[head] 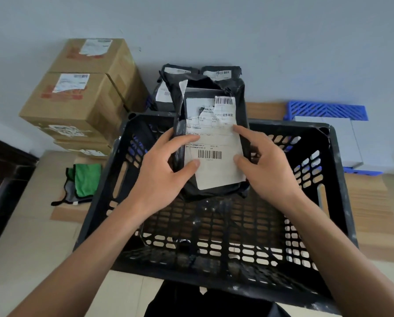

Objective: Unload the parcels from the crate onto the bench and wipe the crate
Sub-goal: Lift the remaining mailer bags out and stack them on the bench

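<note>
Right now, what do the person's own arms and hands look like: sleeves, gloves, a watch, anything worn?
Both arms are bare all the way to the frame's edge: no sleeves show. The left hand and right hand wear no gloves, rings, watch or wristband that I can see.

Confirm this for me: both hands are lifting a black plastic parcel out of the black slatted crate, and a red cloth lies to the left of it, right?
Nearly. The head view shows both hands, left and right, holding the black plastic parcel over the black slatted crate, but the cloth on the left is green, not red.

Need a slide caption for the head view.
Both hands lift a black parcel from the black crate.
</note>
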`<action>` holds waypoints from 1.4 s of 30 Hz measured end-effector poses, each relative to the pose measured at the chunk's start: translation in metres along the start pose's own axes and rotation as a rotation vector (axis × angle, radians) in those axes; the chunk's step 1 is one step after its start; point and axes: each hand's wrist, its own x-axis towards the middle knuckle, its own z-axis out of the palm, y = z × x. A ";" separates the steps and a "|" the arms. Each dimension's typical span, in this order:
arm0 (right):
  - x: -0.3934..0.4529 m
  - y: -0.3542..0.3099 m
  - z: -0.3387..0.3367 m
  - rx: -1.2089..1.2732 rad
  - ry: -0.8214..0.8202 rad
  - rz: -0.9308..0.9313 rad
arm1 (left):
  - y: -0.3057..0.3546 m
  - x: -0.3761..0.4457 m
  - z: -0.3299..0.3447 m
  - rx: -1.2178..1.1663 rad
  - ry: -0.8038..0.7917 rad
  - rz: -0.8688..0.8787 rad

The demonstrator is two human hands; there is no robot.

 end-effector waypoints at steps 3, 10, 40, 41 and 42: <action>0.025 -0.016 0.008 -0.004 0.023 -0.034 | -0.006 0.019 -0.013 -0.059 0.032 -0.013; 0.092 -0.052 0.043 -0.031 0.092 -0.072 | -0.024 0.094 -0.057 -0.089 0.045 0.030; 0.308 -0.012 0.119 -0.602 -0.217 0.164 | -0.176 0.295 -0.055 0.189 -0.257 -0.100; 0.308 -0.013 0.119 -0.611 -0.216 0.166 | -0.176 0.295 -0.055 0.184 -0.249 -0.095; 0.308 -0.015 0.120 -0.624 -0.217 0.167 | -0.176 0.294 -0.055 0.188 -0.241 -0.089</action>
